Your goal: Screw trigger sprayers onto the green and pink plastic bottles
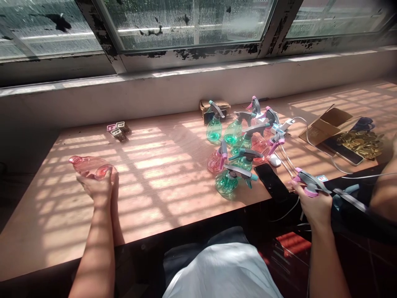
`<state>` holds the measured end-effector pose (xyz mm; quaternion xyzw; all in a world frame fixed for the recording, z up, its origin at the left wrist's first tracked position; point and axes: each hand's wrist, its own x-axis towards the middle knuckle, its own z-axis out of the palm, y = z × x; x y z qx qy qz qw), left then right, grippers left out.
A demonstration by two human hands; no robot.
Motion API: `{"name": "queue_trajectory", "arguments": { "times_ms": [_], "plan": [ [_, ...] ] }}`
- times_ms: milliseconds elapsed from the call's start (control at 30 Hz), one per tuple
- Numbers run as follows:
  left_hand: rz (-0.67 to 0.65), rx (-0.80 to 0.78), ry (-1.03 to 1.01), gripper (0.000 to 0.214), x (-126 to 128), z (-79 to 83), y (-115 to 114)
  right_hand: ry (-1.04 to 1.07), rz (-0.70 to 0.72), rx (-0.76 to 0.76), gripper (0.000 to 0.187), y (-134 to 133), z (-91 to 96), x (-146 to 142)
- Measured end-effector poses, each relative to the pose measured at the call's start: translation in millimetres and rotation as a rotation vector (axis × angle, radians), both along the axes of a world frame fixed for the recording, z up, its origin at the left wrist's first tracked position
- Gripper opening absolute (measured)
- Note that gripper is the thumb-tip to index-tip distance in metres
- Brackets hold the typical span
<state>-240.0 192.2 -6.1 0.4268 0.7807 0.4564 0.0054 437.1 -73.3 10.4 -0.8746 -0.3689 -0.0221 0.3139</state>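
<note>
On the left, my left hand (96, 186) is closed round a pink clear bottle (88, 165), which lies tilted on its side with no spray head on it. At the right front edge of the table, my right hand (313, 205) grips a pink and grey trigger spray head (311, 182); its dip tube cannot be made out. Between the two hands stands a group of spray bottles, among them a green one (228, 184) in front and a pink one (215, 160) behind it, each with a trigger head fitted.
A black phone (272, 181) lies by the front edge. White cables run from a power strip (277, 130). Farther right are an open cardboard box (325, 124), another phone (343, 151) and a heap of gold-coloured pieces (361, 142). Small blocks (118, 131) sit at the back left. Another person's arm (384, 186) shows at right.
</note>
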Motion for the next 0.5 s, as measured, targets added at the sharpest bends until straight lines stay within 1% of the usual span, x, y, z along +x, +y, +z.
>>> {"name": "queue_trajectory", "arguments": {
  "times_ms": [100,200,267,367,500],
  "plan": [
    [0.012,-0.001,-0.006,0.055,1.5,1.7,-0.1,-0.064,-0.063,-0.082,0.051,10.4,-0.8,3.8],
    [0.013,-0.003,-0.012,0.053,3.5,3.5,-1.0,-0.095,-0.073,-0.197,0.058,24.6,-3.0,3.6],
    [0.009,-0.003,-0.012,0.053,4.5,3.8,-2.2,-0.106,-0.024,-0.249,0.062,35.0,-5.0,1.1],
    [-0.003,-0.006,-0.009,0.053,5.5,3.0,-5.1,-0.105,0.076,-0.302,0.061,48.3,-8.6,-4.7],
    [-0.051,-0.029,-0.014,0.056,7.0,3.9,-8.7,-0.080,0.115,-0.371,0.067,58.0,-18.9,-15.5]
  ]
}}
